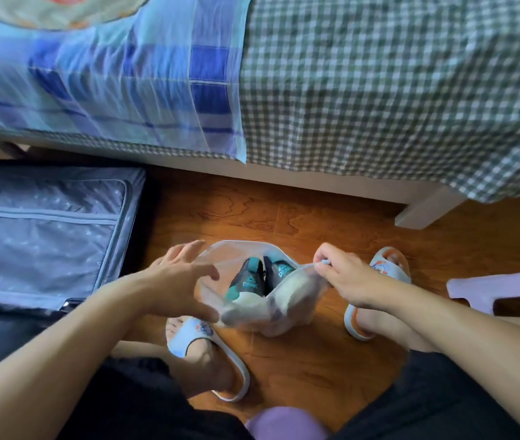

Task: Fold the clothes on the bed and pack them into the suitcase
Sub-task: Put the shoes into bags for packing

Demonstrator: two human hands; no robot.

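A: Nearest the camera?
B: Dark shorts, a purple stool (284, 422) under the person. Feet in white slippers (207, 354) on the wood floor (300, 369).
A: Hands?
B: Left hand (179, 281): fingers spread and apart, thumb at the near rim of a clear plastic bag (271, 312), whether it grips I cannot tell. Right hand (344, 274): fingers pinched together on the bag's right edge.
A: In the bag?
B: A pair of dark sneakers (258, 277) with teal trim, heels up. Bag sits on the floor between the feet.
A: Suitcase?
B: Suitcase (45, 236) lies open on the floor, left of the bag, grey zipped lining showing.
A: Further out?
B: Pale stool (500, 290) at right. Bed (395, 90) beyond, green checked sheet. A blue plaid cloth (125, 84) is spread on its left part, hanging over the edge above the suitcase.
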